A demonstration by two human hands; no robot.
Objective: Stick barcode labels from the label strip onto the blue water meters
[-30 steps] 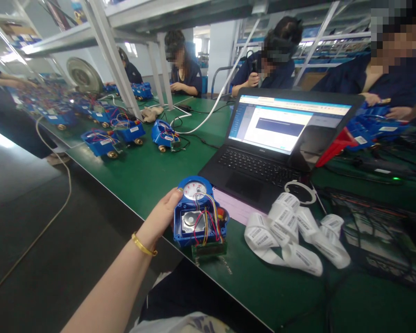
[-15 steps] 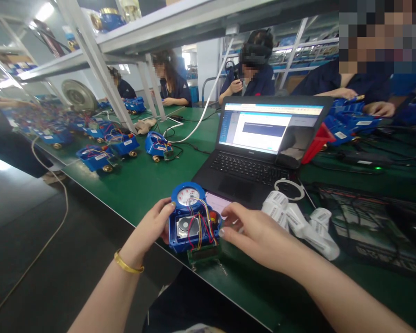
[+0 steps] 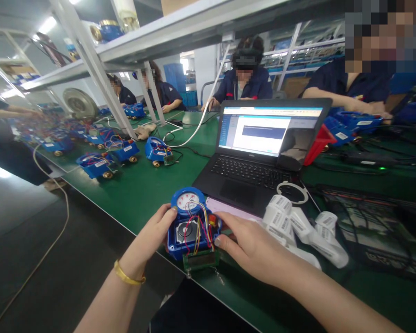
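A blue water meter (image 3: 173, 245) sits with its housing uncovered at the table's front edge. A round dial with red marks shows at its far end, and coloured wires run over a silvery part inside. From its near side hangs a small green circuit board with a display (image 3: 201, 260), joined by wires. My left hand (image 3: 156, 233) is closed on the meter's left side, thumb on top, other fingers mostly hidden. On the opposite side my right hand (image 3: 246, 243) grips the meter, its thumb at the near right corner and its fingers behind.
Beyond the meter stands an open laptop (image 3: 242, 187), with pink paper (image 3: 229, 208) at its front edge. Rolls of white barcode labels (image 3: 280, 215) lie to the right. More blue meters (image 3: 97, 166) stand at left. A shelf (image 3: 166, 34) crosses above; several co-workers sit opposite.
My right hand has moved in against the meter's right side, its fingers closing there. The meter has shifted slightly in view. Behind the laptop, a co-worker has lowered a raised hand.
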